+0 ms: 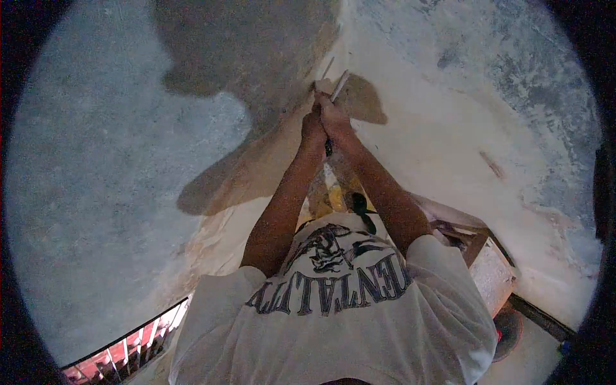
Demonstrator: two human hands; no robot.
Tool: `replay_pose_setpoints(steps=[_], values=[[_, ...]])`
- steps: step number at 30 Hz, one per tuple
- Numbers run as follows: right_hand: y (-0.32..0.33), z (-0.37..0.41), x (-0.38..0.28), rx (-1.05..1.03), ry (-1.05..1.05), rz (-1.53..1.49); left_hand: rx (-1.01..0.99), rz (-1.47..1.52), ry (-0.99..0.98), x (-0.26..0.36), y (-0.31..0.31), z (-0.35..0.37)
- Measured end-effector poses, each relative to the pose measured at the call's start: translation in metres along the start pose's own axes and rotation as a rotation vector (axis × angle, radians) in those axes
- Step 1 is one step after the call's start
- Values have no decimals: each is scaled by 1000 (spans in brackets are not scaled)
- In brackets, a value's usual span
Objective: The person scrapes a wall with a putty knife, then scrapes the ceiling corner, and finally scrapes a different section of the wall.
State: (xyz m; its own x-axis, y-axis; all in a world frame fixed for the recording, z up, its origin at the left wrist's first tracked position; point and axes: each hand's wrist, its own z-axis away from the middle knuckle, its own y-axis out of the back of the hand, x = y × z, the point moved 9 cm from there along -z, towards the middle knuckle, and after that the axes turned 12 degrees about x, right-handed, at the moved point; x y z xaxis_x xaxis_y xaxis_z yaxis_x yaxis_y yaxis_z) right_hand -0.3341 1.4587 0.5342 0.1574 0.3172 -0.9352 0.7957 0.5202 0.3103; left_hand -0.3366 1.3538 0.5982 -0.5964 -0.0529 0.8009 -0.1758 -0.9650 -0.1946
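Observation:
Close together at the corner where two walls meet, both of my hands are closed. My right hand [335,120] is wrapped round a narrow, flat, pale tool [341,85] that sticks up past the fingers. My left hand [312,128] presses against it, its fingers closed; what it grips is hidden. A second thin, pale edge [329,67] shows just above the hands, close to the wall corner. Below the wrists is a small dark end [329,149], which I cannot make out.
A blue-grey wall [109,167] rises on the left, with shadows over it. The right wall [449,147] has smooth pale patches. At the lower right are a wooden frame [476,247] and a round container [509,333]. A barred opening [131,346] is at the lower left.

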Motion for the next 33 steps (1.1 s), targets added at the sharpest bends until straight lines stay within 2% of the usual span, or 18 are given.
replay_pose_setpoints(steps=[1,3,6,7,9,10,12,14,16,18,20,21,22,24,26,28,30,33], values=[[-2,-14,-5,5,-42,81,-32,-37,-89,2,-2,-15],[-2,-10,-12,16,21,217,-94,-118,-248,10,-6,-21],[-1,-16,-29,64,391,386,17,-370,-111,7,-3,-3],[-2,-7,-37,69,505,440,19,-294,-99,7,-4,2],[1,-10,-33,30,319,362,36,-136,-82,9,0,7],[18,-12,-50,-16,11,230,38,-189,-80,4,3,-2],[20,-6,-43,-58,-305,-32,32,-290,-77,-5,4,-27],[11,-18,-23,-45,-314,-287,12,-160,-120,7,-3,2],[19,-11,-45,100,-72,-256,18,-96,-124,9,-7,9],[27,-1,-63,156,-2,-286,66,-94,-98,4,0,1],[41,4,-90,121,-114,-370,53,-238,-177,1,5,-16],[35,2,-81,55,-74,-277,39,-307,-212,-2,4,-18],[24,-6,-61,-9,-30,-184,53,-292,-171,-2,4,-9],[10,-7,-36,-46,-76,-143,78,-263,-97,10,2,15],[-1,-3,-21,10,-258,-247,7,-258,-211,-22,10,-43],[4,3,-28,-54,-49,-134,-31,-212,-201,-26,10,-54],[4,9,-31,-99,-14,-131,-32,-121,-68,-33,11,-49],[11,12,-70,-144,-220,-294,91,-214,30,-17,14,-30]])
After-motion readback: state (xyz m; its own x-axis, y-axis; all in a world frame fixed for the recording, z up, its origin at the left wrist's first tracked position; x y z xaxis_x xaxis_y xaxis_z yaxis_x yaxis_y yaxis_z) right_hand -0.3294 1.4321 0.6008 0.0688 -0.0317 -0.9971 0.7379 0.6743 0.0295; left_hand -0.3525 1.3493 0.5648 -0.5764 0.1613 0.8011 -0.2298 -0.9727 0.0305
